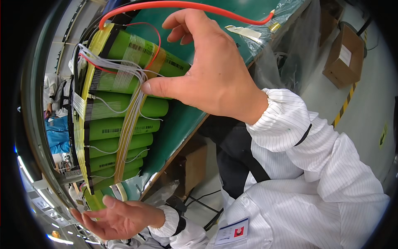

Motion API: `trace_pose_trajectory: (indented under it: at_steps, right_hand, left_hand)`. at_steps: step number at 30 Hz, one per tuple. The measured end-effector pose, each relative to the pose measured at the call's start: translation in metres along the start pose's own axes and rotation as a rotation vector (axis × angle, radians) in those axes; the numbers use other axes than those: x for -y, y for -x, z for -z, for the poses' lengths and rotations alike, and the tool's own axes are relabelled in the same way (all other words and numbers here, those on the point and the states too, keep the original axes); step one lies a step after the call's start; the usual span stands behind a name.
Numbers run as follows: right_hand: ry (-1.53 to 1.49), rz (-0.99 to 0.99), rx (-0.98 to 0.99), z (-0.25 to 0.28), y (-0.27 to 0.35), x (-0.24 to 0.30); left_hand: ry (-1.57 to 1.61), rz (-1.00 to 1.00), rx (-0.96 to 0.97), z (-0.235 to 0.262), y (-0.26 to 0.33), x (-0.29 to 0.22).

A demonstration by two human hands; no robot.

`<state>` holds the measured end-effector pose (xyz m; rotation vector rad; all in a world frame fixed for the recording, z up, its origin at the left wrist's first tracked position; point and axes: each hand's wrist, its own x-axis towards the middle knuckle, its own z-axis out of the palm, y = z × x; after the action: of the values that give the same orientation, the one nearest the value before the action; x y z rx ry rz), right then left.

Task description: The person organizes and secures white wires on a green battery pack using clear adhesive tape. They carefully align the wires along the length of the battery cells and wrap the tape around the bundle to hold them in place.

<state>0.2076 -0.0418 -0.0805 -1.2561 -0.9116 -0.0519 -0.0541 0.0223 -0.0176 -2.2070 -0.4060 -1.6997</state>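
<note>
A battery pack of several green wrapped cylindrical cells [114,129] lies on the green table mat, with yellow board along its left side. A bundle of thin white wires [132,110] runs along the cells beside strips of amber tape [122,143]. My right hand [215,68] arches over the pack's upper end. Its thumb rests at the wire bundle, while the fingers are curved and well apart from the thumb. Below the pack's lower end, my left hand [120,218] is open, fingers spread and apparently holding nothing. A thin red wire [159,43] loops near the right hand.
A thick red cable [186,5] arcs from the pack across the table [182,118]. Clear plastic film [286,12] covers the table's far corner. A pale ring, perhaps a tape roll [121,192], sits near my left hand. Cardboard boxes [346,56] stand on the floor.
</note>
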Motion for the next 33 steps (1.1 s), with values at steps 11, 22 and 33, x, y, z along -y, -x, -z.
trace_pose_trajectory:
  at_steps: [11, 22, 33]
  right_hand:
    - [-0.010, -0.048, 0.000, -0.001, -0.001, 0.001]
    - [-0.005, -0.079, -0.034, -0.010, -0.001, 0.007]
    - [0.050, -0.041, -0.035, -0.006, -0.001, 0.006]
  left_hand:
    - [-0.313, -0.282, 0.345, -0.084, -0.056, -0.041]
    - [-0.336, -0.198, 0.362, -0.092, -0.059, -0.045]
    - [-0.169, -0.247, 0.359, -0.082, -0.060, -0.042]
